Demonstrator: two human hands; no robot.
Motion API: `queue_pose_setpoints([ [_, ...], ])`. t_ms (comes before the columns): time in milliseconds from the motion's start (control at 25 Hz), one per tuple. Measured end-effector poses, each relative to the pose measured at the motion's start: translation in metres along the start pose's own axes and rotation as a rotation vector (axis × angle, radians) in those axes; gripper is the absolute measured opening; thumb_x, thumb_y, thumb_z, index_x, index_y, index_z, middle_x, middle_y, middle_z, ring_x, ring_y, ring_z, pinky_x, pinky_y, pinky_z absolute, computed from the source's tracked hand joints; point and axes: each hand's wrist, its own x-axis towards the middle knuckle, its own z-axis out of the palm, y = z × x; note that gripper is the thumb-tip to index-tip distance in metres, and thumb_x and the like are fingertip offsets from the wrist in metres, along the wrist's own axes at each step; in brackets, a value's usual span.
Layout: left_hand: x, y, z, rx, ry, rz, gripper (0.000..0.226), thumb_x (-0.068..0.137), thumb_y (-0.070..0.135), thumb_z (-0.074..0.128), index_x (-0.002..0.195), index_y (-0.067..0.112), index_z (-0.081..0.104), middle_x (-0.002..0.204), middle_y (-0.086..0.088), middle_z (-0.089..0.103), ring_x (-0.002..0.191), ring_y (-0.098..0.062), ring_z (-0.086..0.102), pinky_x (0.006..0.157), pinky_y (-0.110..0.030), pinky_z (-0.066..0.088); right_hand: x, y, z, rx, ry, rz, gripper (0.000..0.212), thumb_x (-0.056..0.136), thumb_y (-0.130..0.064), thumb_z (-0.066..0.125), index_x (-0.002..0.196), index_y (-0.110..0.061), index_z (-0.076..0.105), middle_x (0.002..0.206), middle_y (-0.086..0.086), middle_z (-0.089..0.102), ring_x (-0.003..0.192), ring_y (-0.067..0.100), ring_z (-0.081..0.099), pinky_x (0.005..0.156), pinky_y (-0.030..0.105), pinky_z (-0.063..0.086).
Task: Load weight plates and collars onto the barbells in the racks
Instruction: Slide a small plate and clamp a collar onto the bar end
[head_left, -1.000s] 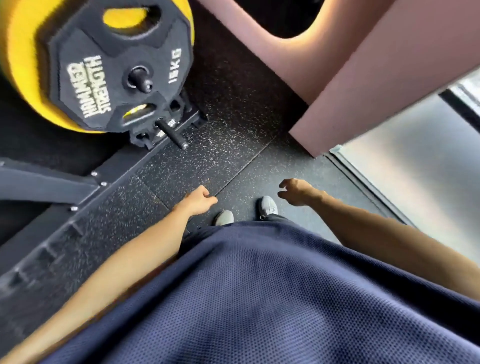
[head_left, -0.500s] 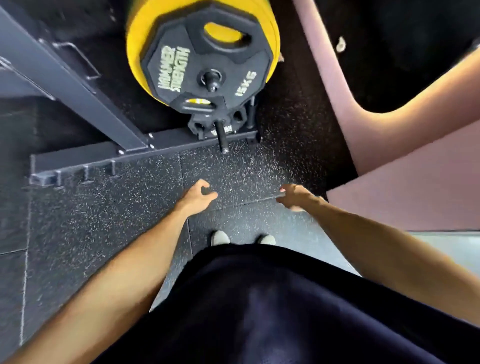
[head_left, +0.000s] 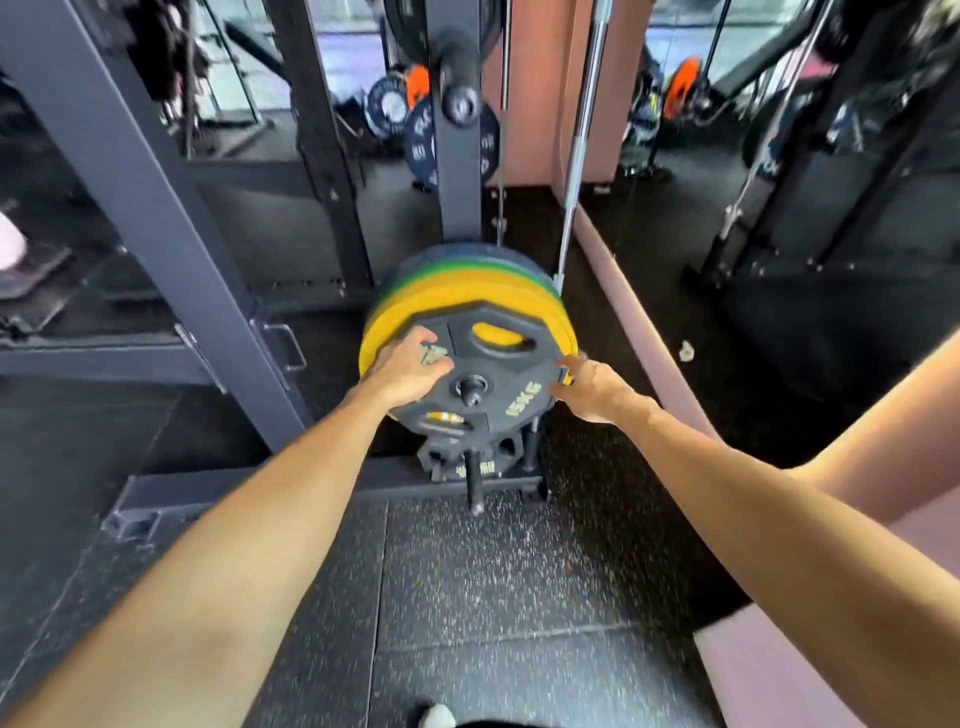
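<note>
A black 15 kg plate (head_left: 511, 374) with grip holes hangs at the front of a storage peg (head_left: 471, 391) low on the rack. Behind it sit yellow plates (head_left: 457, 299), then a green and a blue one. My left hand (head_left: 408, 371) lies on the black plate's left face, fingers curled at its upper left edge. My right hand (head_left: 589, 387) touches the plate's right rim, fingers hooked around the edge. Smaller black plates (head_left: 475, 457) hang on a lower peg (head_left: 474, 491) beneath.
The rack's grey upright (head_left: 156, 208) slants at the left and its base beam (head_left: 182, 499) crosses the rubber floor. A bare barbell (head_left: 576, 145) leans upright by the pink wall (head_left: 639, 291). More plates (head_left: 421, 140) hang behind the centre post. A mirror is at the right.
My head has tilted up, so the rack fills the view. Both hands have reached forward from above the floor onto the black 15 kg plate.
</note>
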Motion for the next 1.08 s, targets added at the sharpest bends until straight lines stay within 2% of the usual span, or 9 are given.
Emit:
queue_pose_setpoints([
  [120, 0.012, 0.038, -0.045, 0.014, 0.107, 0.087, 0.051, 0.087, 0.055, 0.058, 0.133, 0.037, 0.043, 0.141, -0.009, 0.047, 0.125, -0.029, 0.05, 0.103, -0.045, 0.042, 0.013, -0.025, -0.05, -0.008, 0.109, -0.06, 0.054, 0.096, -0.034, 0.052, 0.144, -0.014, 0.039, 0.142, 0.014, 0.05, 0.129, 0.03, 0.048, 0.103, 0.034, 0.038],
  [200, 0.016, 0.064, -0.08, 0.024, 0.186, 0.136, 0.052, 0.086, 0.057, 0.057, 0.132, 0.038, 0.042, 0.138, -0.01, 0.05, 0.118, -0.029, 0.054, 0.101, -0.047, 0.044, 0.017, -0.047, -0.088, -0.028, 0.203, -0.116, 0.055, 0.095, -0.034, 0.053, 0.144, -0.013, 0.04, 0.14, 0.016, 0.051, 0.128, 0.031, 0.05, 0.103, 0.034, 0.038],
  [280, 0.019, 0.092, -0.117, 0.022, 0.257, 0.192, 0.053, 0.087, 0.058, 0.056, 0.133, 0.037, 0.042, 0.136, -0.01, 0.051, 0.113, -0.028, 0.055, 0.1, -0.045, 0.044, 0.018, -0.07, -0.131, -0.021, 0.275, -0.175, 0.055, 0.095, -0.033, 0.054, 0.143, -0.011, 0.041, 0.137, 0.018, 0.054, 0.126, 0.032, 0.051, 0.103, 0.034, 0.039],
  [360, 0.018, 0.118, -0.153, 0.035, 0.331, 0.245, 0.053, 0.087, 0.058, 0.056, 0.134, 0.036, 0.042, 0.138, -0.011, 0.05, 0.121, -0.03, 0.052, 0.1, -0.044, 0.043, 0.016, -0.093, -0.173, -0.01, 0.35, -0.221, 0.051, 0.096, -0.031, 0.053, 0.141, -0.009, 0.042, 0.134, 0.017, 0.056, 0.124, 0.033, 0.052, 0.1, 0.034, 0.04],
  [560, 0.006, 0.18, -0.23, 0.011, 0.503, 0.362, 0.049, 0.089, 0.051, 0.058, 0.133, 0.032, 0.044, 0.14, -0.007, 0.051, 0.116, -0.03, 0.054, 0.095, -0.039, 0.045, 0.003, -0.144, -0.264, -0.015, 0.505, -0.338, 0.053, 0.096, -0.03, 0.052, 0.144, -0.013, 0.039, 0.142, 0.012, 0.051, 0.129, 0.03, 0.049, 0.104, 0.033, 0.037],
  [680, -0.006, 0.219, -0.272, 0.014, 0.594, 0.427, 0.051, 0.09, 0.051, 0.058, 0.134, 0.032, 0.043, 0.14, -0.008, 0.05, 0.117, -0.03, 0.053, 0.099, -0.042, 0.045, -0.009, -0.173, -0.312, -0.014, 0.59, -0.389, 0.05, 0.096, -0.031, 0.051, 0.143, -0.016, 0.041, 0.137, 0.013, 0.054, 0.123, 0.031, 0.053, 0.102, 0.036, 0.041],
  [760, -0.012, 0.242, -0.293, 0.016, 0.64, 0.458, 0.051, 0.089, 0.052, 0.058, 0.134, 0.032, 0.044, 0.136, -0.009, 0.052, 0.113, -0.03, 0.054, 0.097, -0.042, 0.047, -0.017, -0.187, -0.339, -0.023, 0.644, -0.429, 0.047, 0.096, -0.032, 0.051, 0.14, -0.015, 0.043, 0.134, 0.014, 0.056, 0.118, 0.032, 0.056, 0.1, 0.037, 0.044],
  [1080, -0.028, 0.312, -0.353, 0.068, 0.803, 0.532, 0.049, 0.088, 0.054, 0.057, 0.131, 0.034, 0.045, 0.133, -0.009, 0.053, 0.118, -0.031, 0.052, 0.1, -0.044, 0.044, -0.028, -0.217, -0.431, -0.096, 0.805, -0.489, 0.052, 0.096, -0.029, 0.051, 0.144, -0.013, 0.039, 0.14, 0.014, 0.052, 0.127, 0.031, 0.05, 0.103, 0.034, 0.039],
])
